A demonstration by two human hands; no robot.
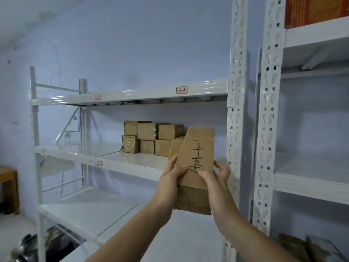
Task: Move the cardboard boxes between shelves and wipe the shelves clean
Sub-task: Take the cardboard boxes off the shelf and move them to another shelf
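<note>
Currently both hands are raised in front of the white shelving and share one load: the left hand [172, 173] grips the left edge of a long cardboard box [196, 167], thumb curled over its front face, and the right hand [217, 175] grips the right edge, thumb across the front and fingers wrapped round the side. Box is held upright, tilted slightly, with handwritten black marking running down its front face; its lower end hangs below the hands. It sits at the near edge of the middle shelf [136, 159], just left of the perforated white upright [237, 110]. Behind it, toward the far right of that shelf, a stack of small cardboard boxes [151, 137] stands two rows high. Shelf beam above carries a red-bordered label [182, 90] reading "2-4". Lower shelf [90, 208] lies beneath. A second white rack [268, 129] stands at right; orange-red box [313, 10] on its top shelf, brown items [311, 248] low down. Wooden stool [9, 186] at far left.
</note>
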